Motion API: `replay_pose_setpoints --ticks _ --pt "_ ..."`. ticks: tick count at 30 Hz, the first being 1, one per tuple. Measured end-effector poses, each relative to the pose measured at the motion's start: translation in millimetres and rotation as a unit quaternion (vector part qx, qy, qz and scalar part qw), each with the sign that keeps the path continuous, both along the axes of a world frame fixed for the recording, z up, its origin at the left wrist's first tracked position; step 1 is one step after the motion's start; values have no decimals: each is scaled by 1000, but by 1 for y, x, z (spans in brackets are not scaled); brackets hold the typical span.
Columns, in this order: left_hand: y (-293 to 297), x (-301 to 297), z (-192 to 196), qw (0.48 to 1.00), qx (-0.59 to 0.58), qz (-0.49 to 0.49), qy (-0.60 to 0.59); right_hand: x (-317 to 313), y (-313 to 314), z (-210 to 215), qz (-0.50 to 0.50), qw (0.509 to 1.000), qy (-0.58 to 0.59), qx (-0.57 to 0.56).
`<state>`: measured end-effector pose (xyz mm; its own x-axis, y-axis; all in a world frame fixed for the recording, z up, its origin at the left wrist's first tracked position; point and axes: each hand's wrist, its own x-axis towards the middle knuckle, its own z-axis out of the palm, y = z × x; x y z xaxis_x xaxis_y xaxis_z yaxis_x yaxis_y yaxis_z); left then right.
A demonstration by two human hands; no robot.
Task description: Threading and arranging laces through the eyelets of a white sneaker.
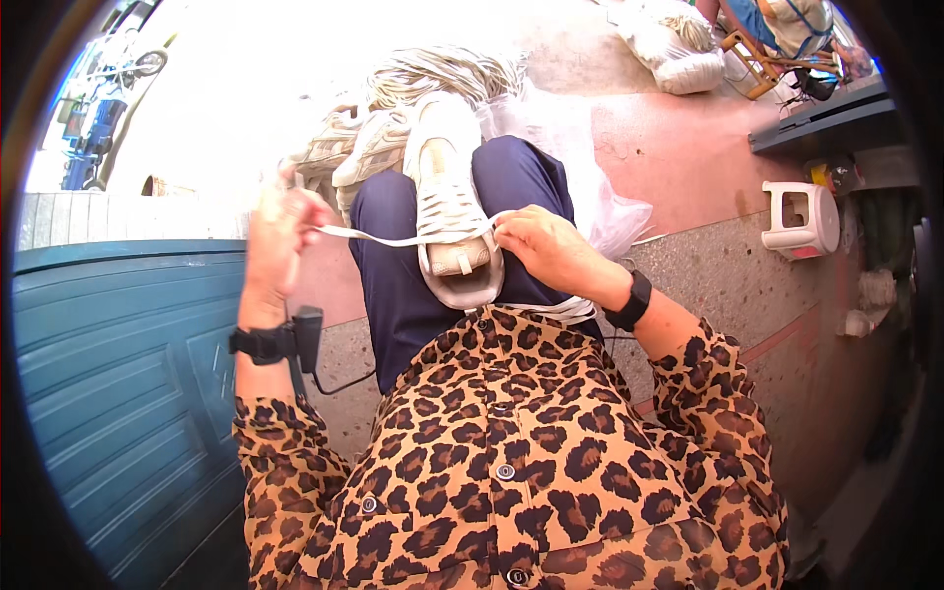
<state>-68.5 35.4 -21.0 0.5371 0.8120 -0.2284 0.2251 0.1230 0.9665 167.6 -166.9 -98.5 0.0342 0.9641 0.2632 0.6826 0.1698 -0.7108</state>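
Head view, read left to right. Blue panelled door (108, 374) fills the left side. Beside it the left hand (278, 231) is raised, fingers curled narrow and pinched on one end of a flat white lace (393, 238); the exact fingertip contact is washed out by glare. A black wrist strap (264, 343) with a small black box and a thin cable sits on the left wrist.

The lace runs level and taut from the left hand to a white shoe (450, 197). The shoe lies on the person's lap, on dark blue trousers (393, 285), heel end toward the body and toe pointing away. More pale shoes (349, 147) are heaped just beyond the knees, next to a bundle of pale cord (442, 74).

The right hand (551, 251) rests against the right side of the shoe near its heel opening, fingers closed narrow on the lace where it meets the shoe. A black band (630, 301) circles the right wrist. Leopard-print sleeves cover both forearms.

Further right: a clear plastic bag (600, 206) on the reddish floor, then a white plastic stool (801, 218) well apart from the hands.
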Motion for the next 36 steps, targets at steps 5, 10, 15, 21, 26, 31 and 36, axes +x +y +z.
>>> replay_pose_setpoints --ticks 5,10,15,21,26,31,36 --pt "-42 8 -33 981 -29 -156 112 -4 5 -6 -78 996 -19 32" --pt "-61 6 -51 946 199 -179 182 -14 9 -6 -100 992 -72 25" --pt "-67 18 -48 817 458 -177 303 -25 13 3 -91 981 -172 -8" --pt "-69 39 -39 739 549 -218 324 -14 19 9 -148 976 -162 -1" --pt "-71 44 -33 647 645 -258 313 -20 16 4 -114 964 -240 -10" --pt "-75 32 -51 854 440 -162 227 -29 -3 17 -113 977 -177 -39" --pt "-97 26 -53 847 488 -97 187 -34 -3 10 -87 980 -179 -22"
